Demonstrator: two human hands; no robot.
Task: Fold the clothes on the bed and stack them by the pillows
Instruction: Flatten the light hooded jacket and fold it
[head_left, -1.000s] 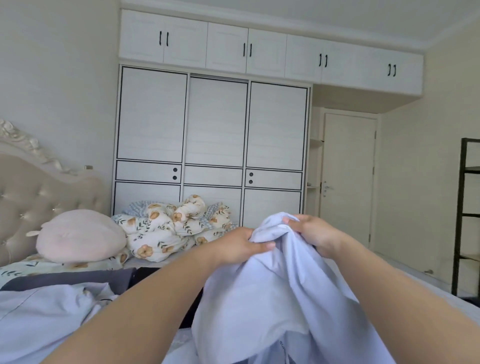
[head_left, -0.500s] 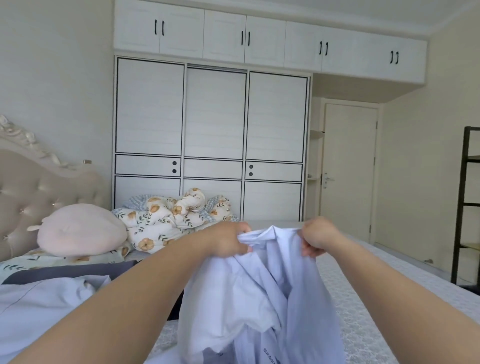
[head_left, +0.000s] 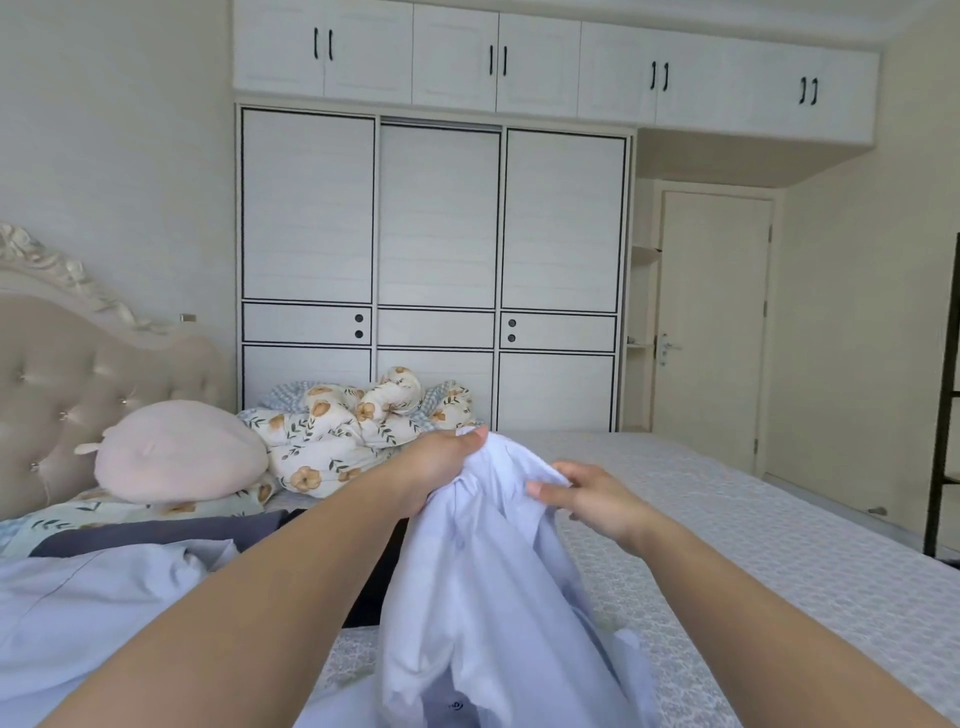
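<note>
The left hand (head_left: 441, 470) grips the pale blue shirt (head_left: 483, 582) at its top with curled fingers. At 3 o'clock of it, the right hand (head_left: 597, 501) pinches the cloth.

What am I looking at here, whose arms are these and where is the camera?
There is no machine: the camera sits on a person's head, looking forward and down, so the two bare arms are that person's own. The left hand grips a pale blue shirt at its top and holds it up over the bed. The right hand pinches the shirt's edge. Another pale blue garment lies at the left on the bed, with a dark one behind it. By the headboard lie a pink pillow and a bunched floral quilt.
</note>
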